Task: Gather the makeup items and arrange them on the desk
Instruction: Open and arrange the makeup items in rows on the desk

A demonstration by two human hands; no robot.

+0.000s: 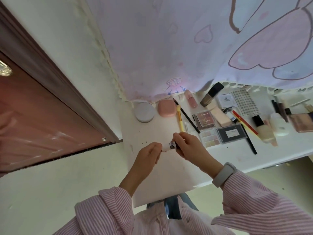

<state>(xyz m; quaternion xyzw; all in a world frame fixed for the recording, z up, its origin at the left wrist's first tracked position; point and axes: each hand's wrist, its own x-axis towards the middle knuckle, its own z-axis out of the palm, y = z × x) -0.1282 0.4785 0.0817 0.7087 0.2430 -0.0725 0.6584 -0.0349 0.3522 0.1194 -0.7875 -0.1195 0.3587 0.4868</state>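
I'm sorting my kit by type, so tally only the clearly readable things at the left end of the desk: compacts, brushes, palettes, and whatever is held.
Compacts: 2, the round white compact and the pink compact
Yellow-handled brush: 1
Palettes: 3, the red-brown palette, the pastel palette and the black palette
Small tube, held by the left hand and right hand: 1
Total: 7

Round tin point(145, 112) lies left of compact point(166, 108) on desk point(157, 175).

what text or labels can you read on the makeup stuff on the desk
Nothing reads with certainty.
Eyeshadow palette: cursive heading, perhaps "Eyeshadow"; too blurred.
Black case: white label, too small.
White box: print unreadable.
Small tube, held by left hand and right hand: dark mark, unreadable.
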